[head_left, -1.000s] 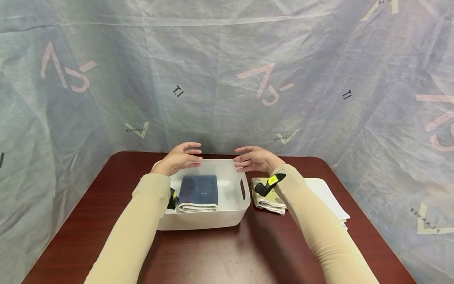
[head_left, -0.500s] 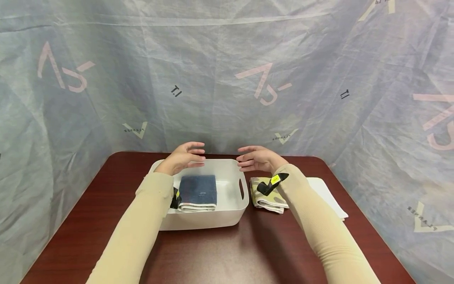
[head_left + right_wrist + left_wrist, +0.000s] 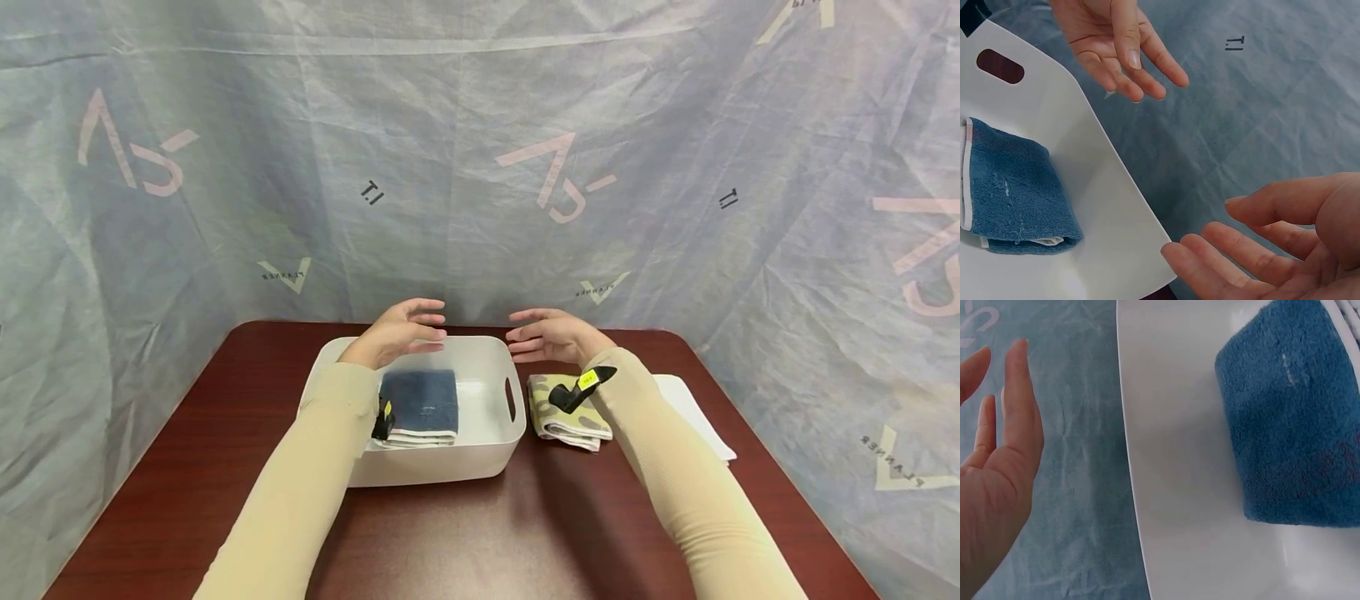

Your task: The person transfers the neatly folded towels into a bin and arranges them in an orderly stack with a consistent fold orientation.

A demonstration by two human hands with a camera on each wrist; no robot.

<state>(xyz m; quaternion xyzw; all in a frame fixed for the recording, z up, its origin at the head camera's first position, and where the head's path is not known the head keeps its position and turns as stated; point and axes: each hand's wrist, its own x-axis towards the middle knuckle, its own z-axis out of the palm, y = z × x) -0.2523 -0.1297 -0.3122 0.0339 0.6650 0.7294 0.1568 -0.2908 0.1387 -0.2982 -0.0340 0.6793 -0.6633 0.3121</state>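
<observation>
Both hands hover above the far side of a white plastic bin, palms turned toward each other, and neither holds anything. The left hand is over the bin's back left part, its fingers loosely bent. Over the back right corner is the right hand, fingers pointing left and relaxed. A folded blue towel with a white edge lies inside the bin, left of its middle; the left wrist view shows the towel apart from the hand. In the right wrist view both hands appear, with a gap between them.
Right of the bin lies a folded yellow-green patterned towel, partly covered by the right wrist camera. Farther right is a folded white cloth, partly behind the right sleeve. Everything stands on a dark red-brown table, with a grey sheet hanging behind.
The left hand has drifted a little to the right over the bin. The right hand has also shifted slightly right. The bin and cloths have stayed in place.
</observation>
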